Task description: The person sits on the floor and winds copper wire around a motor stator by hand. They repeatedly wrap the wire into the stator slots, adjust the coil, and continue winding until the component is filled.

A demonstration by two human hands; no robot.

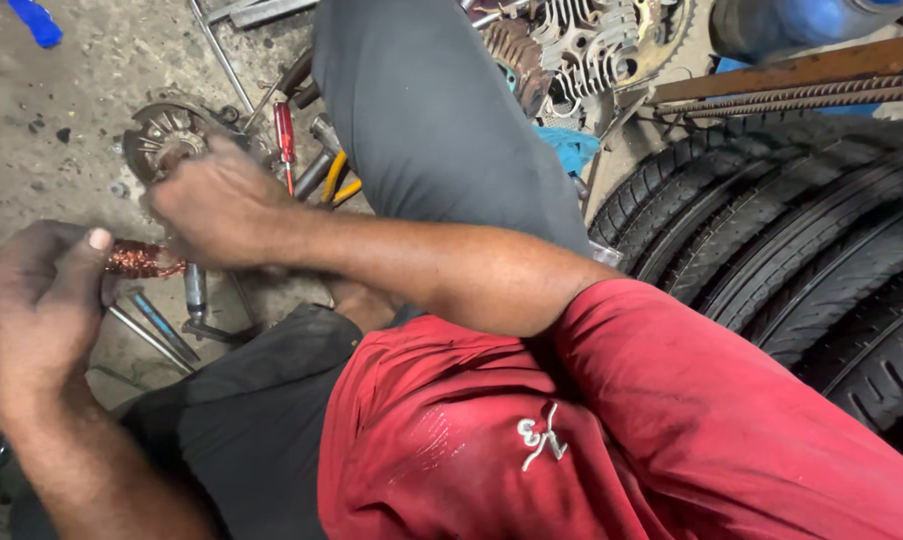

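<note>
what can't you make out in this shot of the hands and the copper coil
Head view only:
- Copper coil: both ends hidden by the left hand and right hand.
- Right hand fingertips: blurred.
- Round metal part: partly behind the right hand.
- Tools on the floor: partly under the leg.

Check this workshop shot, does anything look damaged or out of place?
Hand tools, including a red-handled screwdriver, lie scattered loose on the dirty concrete floor. The copper wire coil held between left hand and right hand looks bare.
</note>
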